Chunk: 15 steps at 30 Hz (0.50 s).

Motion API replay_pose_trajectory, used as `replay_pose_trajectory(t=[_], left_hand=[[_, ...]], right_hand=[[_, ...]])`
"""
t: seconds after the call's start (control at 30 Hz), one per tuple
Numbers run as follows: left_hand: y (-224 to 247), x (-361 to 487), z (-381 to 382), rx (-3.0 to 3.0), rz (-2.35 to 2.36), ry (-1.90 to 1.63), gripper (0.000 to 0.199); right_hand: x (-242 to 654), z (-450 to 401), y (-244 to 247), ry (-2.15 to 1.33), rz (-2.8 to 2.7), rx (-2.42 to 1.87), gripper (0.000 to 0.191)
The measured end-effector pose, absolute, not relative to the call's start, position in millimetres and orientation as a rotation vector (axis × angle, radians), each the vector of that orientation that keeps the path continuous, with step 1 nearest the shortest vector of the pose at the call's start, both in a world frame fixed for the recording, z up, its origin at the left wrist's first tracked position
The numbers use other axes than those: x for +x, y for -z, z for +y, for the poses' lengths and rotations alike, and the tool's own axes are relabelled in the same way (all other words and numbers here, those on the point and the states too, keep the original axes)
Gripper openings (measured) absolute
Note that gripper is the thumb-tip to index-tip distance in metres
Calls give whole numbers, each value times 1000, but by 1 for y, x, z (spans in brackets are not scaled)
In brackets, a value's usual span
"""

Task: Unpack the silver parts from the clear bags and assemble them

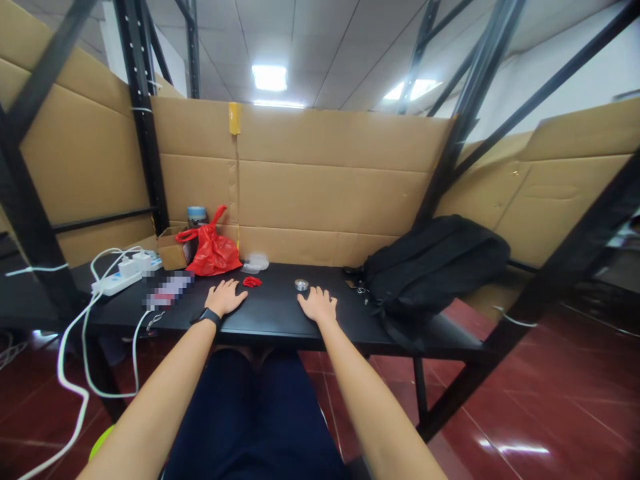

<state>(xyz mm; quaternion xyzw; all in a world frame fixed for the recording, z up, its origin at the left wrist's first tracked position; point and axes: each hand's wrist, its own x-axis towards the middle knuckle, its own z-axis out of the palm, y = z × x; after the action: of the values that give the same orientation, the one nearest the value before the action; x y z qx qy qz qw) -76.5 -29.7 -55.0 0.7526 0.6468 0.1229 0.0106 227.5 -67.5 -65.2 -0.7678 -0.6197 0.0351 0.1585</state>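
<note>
Fingers (319, 293) spread on table (275, 317) | red bag (216, 252) left | backpack (435, 263) right

The small round piece (301, 285) looks like shiny metal; the red bundle (253, 282) has an uneven, bumpy surface. The tabletop (275, 317) is smooth with a soft sheen. The red bag (216, 255) is thin, crinkled, glossy plastic, the power strip (111, 285) smooth plastic. The backpack (440, 263) and trousers (250, 427) are matt cloth, the wall panel (320, 193) matt, creased cardboard, the floor tiles (540, 413) polished and glossy.
</note>
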Motion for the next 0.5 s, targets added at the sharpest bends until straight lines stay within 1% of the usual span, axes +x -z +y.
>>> replay_pose_trajectory(t=[0.17,0.33,0.43,0.5], left_hand=[[52,-76,-31,2356,1986,-458,63],[45,-71,-40,2600,1757,-658,47],[44,-70,-43,2669,1743,-664,40],[45,-69,-44,2675,1771,-636,41]], right_hand=[[228,-68,65,-94,-1742,-2175,65],[226,-65,64,-7,-1725,-2102,64],[225,-60,63,16,-1801,-2054,60],[225,-57,61,-13,-1848,-2053,56]])
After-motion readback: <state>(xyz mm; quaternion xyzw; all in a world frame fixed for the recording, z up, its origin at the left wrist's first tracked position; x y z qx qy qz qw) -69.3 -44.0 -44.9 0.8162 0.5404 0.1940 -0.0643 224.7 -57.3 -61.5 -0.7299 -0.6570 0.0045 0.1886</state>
